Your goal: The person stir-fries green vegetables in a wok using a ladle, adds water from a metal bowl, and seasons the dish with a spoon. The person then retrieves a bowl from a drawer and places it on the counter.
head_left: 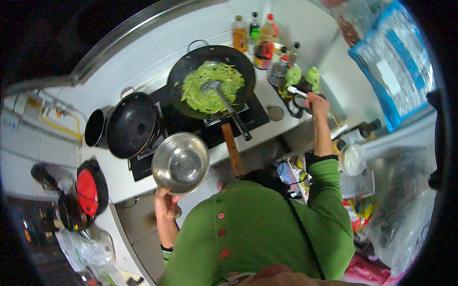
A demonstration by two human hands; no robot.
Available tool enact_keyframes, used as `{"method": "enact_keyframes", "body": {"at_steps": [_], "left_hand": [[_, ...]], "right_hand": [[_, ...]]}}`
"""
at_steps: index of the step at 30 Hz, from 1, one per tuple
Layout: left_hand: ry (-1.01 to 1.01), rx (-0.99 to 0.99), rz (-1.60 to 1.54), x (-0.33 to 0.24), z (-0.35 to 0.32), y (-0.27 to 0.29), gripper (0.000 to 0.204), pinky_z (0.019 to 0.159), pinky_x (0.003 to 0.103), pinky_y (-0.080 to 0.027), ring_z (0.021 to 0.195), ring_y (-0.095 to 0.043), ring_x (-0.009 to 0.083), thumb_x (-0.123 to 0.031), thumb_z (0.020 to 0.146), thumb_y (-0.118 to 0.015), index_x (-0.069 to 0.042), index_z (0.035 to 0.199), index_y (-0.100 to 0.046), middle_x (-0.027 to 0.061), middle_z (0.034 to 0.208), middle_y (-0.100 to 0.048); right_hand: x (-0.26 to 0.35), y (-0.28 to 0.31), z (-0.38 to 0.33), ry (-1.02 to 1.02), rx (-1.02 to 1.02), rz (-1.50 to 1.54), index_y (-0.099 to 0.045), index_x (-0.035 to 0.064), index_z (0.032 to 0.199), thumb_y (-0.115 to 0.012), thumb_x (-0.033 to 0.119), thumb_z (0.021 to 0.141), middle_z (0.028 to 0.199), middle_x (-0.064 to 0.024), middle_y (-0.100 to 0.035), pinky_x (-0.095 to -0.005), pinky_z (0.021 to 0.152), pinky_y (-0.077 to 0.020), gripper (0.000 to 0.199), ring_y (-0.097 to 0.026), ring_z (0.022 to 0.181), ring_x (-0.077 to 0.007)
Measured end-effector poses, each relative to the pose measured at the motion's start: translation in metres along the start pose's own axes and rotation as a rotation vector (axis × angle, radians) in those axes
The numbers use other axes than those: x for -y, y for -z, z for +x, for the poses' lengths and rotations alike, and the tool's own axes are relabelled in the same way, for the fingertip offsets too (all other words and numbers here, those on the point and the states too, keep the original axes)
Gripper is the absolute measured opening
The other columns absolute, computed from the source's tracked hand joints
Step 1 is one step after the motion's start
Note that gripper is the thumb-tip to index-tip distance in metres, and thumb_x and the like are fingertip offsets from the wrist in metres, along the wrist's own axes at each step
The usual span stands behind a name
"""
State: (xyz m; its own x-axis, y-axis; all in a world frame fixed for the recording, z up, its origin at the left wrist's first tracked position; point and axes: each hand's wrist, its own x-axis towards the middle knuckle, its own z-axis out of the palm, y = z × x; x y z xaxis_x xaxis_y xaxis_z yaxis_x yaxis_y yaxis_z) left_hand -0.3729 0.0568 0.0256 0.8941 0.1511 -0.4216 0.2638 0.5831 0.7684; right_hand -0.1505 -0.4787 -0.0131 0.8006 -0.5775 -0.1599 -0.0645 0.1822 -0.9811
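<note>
My left hand (165,202) grips the rim of a shiny metal bowl (164,164), tilted so its inside shows. That bowl is in front of the stove's near edge. Raised on the right, my right hand (317,103) is closed on the handle of a small white spoon (296,91), over the seasoning containers (301,101) at the counter's right end. A black wok (177,71) on the stove holds shredded green vegetables (200,90). A spatula (228,107) rests in it, its black handle leaning over the near rim beside the wok's wooden handle (232,151).
A black frying pan (131,125) and a dark pot (97,127) are left of the wok. Several sauce bottles (240,35) crowd the back right corner. A round lid (275,113) lies right of the stove. A red-topped appliance (88,190) sits on the left counter.
</note>
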Motion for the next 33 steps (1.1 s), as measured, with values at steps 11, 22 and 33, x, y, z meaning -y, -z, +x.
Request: {"method": "enact_keyframes", "body": {"at_steps": [11,22,33], "left_hand": [[-0.011,-0.053,-0.052,0.006,0.000,0.010,0.045,0.069,0.035,-0.060,0.082,-0.065,0.0237,-0.011,0.078,-0.055,0.002,0.119,-0.045,0.0149,0.106,-0.059],[-0.044,-0.169,-0.064,0.014,-0.016,0.027,0.049,0.065,0.033,-0.060,0.086,-0.064,0.0253,-0.015,0.077,-0.057,-0.001,0.123,-0.046,0.0144,0.108,-0.059],[-0.056,-0.251,-0.100,0.008,-0.018,0.020,0.044,0.067,0.035,-0.061,0.086,-0.066,0.0240,-0.012,0.078,-0.054,0.002,0.119,-0.046,0.0149,0.104,-0.060]], "right_hand": [[0.037,-0.167,-0.012,-0.081,0.389,0.056,-0.062,-0.0070,0.099,-0.062,0.001,0.081,0.085,-0.0111,-0.065,-0.0267,0.061,-0.0570,0.020,-0.065,0.066,-0.0176],[0.024,-0.288,0.011,-0.140,0.413,0.124,-0.062,-0.0072,0.092,-0.063,-0.005,0.077,0.080,-0.0115,-0.065,-0.0237,0.054,-0.0568,0.016,-0.065,0.061,-0.0182],[0.001,-0.307,0.034,-0.167,0.411,0.154,-0.063,-0.0069,0.093,-0.061,-0.005,0.077,0.081,-0.0136,-0.065,-0.0272,0.056,-0.0577,0.016,-0.065,0.064,-0.0200]]}}
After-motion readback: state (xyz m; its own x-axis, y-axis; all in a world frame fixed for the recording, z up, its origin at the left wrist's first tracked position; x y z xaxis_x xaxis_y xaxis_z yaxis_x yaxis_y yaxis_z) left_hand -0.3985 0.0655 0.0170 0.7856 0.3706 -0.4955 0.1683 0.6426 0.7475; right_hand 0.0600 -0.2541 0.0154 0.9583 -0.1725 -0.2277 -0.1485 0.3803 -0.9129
